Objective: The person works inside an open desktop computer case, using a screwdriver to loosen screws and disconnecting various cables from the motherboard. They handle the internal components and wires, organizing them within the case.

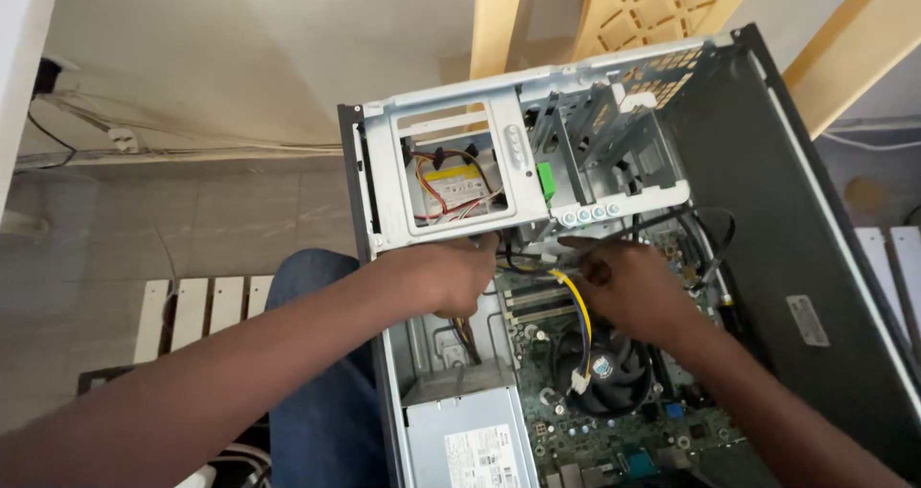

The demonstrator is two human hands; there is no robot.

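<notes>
The left hand [459, 275] reaches into the open computer case [815, 219], its grip curled under the silver drive cage [451, 176]; what it pinches I cannot tell. The right hand [638, 291] has its grip closed on black cables [705, 221] just below the cage. Between the hands, a yellow and black wire bundle [576, 310] drops towards the CPU fan [604, 368] on the green motherboard [614, 445]. The grey power supply [470, 440] sits nearer, beside a blue-trousered knee [321, 421].

A white rectangular label [487, 452] lies on top of the grey power supply [460, 430] at the near end of the open computer case [384, 354]. A yellow-and-white label [459, 183] shows through the drive cage opening, and a small pale sticker [808, 320] sits on the black side panel [767, 210].
</notes>
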